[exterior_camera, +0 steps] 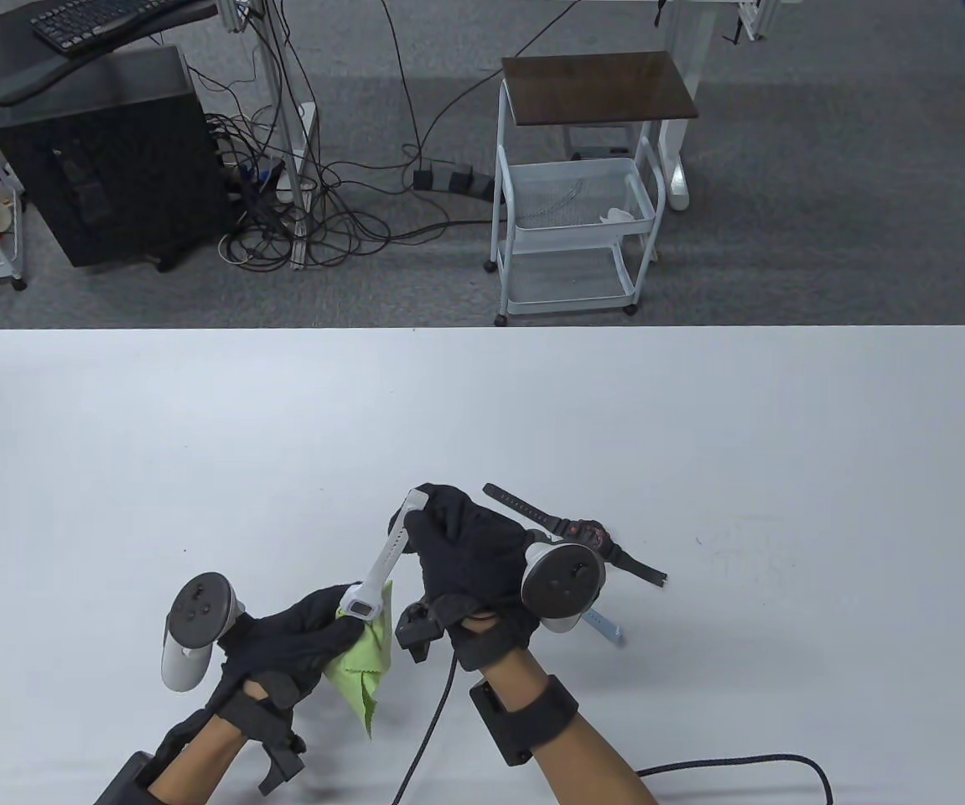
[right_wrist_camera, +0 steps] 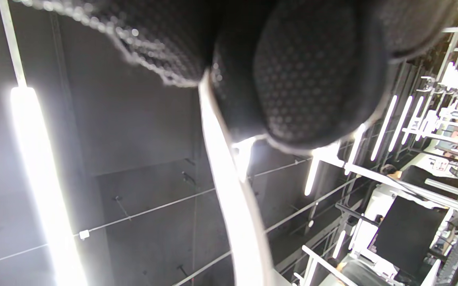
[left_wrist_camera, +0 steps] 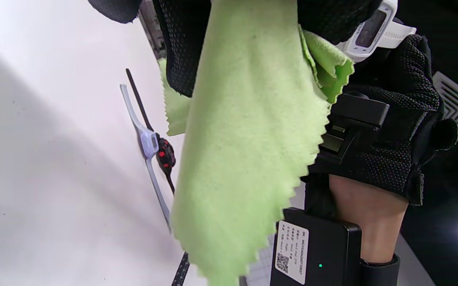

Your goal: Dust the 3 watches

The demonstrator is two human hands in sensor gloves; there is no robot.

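White watch (exterior_camera: 375, 579) stretched between both hands against green cloth (exterior_camera: 360, 667).

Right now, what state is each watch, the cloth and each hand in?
White watch: lifted off the table, strap held by the right hand, case against the cloth.
Green cloth: held in the left hand, hanging loose.
Black watch: flat on the table, untouched.
Pale blue watch: flat on the table beside the black one.
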